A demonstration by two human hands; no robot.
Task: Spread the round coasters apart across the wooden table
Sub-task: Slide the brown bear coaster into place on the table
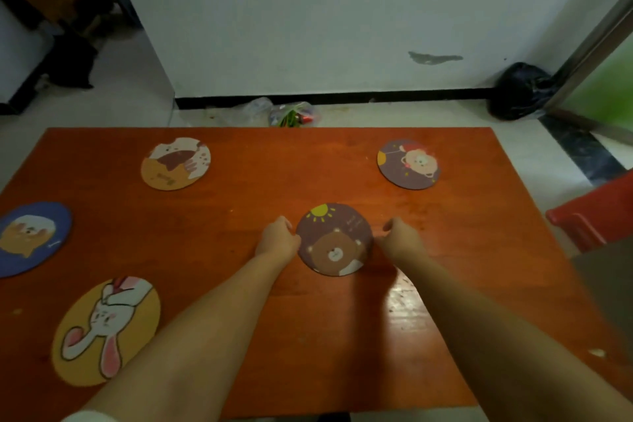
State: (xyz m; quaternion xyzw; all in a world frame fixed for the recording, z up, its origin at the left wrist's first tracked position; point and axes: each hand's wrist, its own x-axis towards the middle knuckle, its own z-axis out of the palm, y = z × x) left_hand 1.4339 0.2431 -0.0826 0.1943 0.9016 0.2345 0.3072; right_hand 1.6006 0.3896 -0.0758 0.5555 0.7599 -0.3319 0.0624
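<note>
Several round coasters lie apart on the orange-brown wooden table (239, 202). A purple coaster with a brown bear and a sun (335, 239) lies in the middle. My left hand (279, 238) presses against its left rim with curled fingers. My right hand (400, 240) holds its right rim the same way. A purple coaster with a pink figure (408, 164) sits far right. A tan and white coaster (175, 163) lies far left. A blue coaster (32, 238) lies at the left edge. A yellow rabbit coaster (108, 331) lies near left.
A red plastic stool (594, 219) stands off the table's right side, with a grey surface (606, 288) below it. Beyond the far edge, plastic bags (291, 113) and a black bag (520, 91) lie on the floor by the white wall.
</note>
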